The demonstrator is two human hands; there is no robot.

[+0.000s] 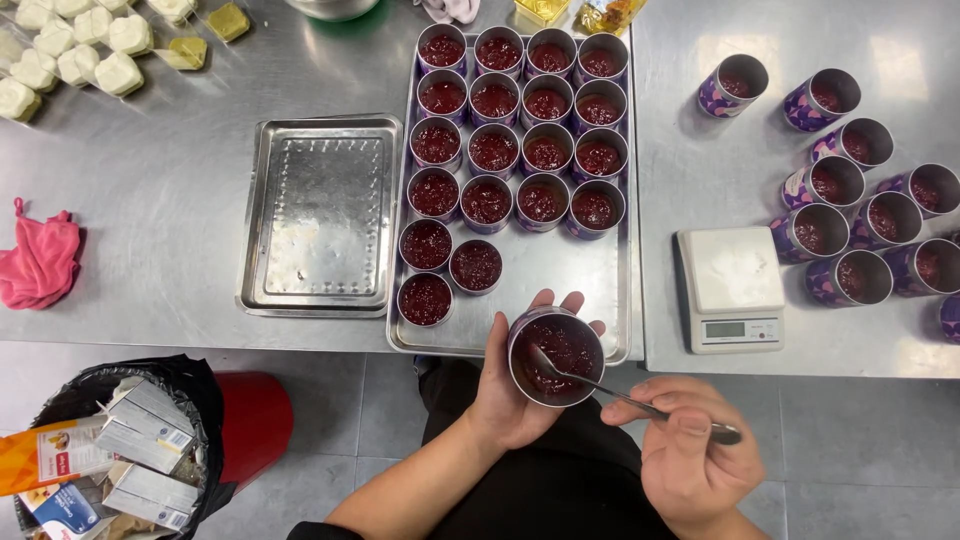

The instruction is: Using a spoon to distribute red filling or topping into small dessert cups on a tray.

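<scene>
Cup point(556, 356) of dark red filling, a round metal-rimmed container, held over the near edge of the steel table point(170, 200), just in front of the large tray point(530, 300).

Steel table: spans the whole width of the view, with a seam between 2 sections.

Large tray: a long rectangular metal tray at centre. It carries 19 matching cups point(520, 130), each filled with the same red mixture, set in 4 full rows of 4 and a group of 3 at its near left corner. The near right part of the tray is bare.

Empty tray point(320, 215): a smaller rectangular metal tray just left of the large one, touching or nearly touching it; nothing lies in it.

Bin point(120, 450): a black-lined waste bin at lower left, below table level, filled with flattened cartons.

Loose cups point(860, 200): about 10 purple-patterned cups on the right section of the table, each with red filling lower inside.

Scale point(733, 288): a white digital kitchen scale between the large tray and the loose cups; its platform is bare.

Pink cloth point(40, 258): crumpled at the table's left edge.

Left hand point(515, 385): wrapped around the cup from the left and beneath, fingers curled on its far side.

Right hand point(690, 445): closed on the handle of a metal spoon point(610, 385), whose bowl lies in the filling of the held cup.
</scene>
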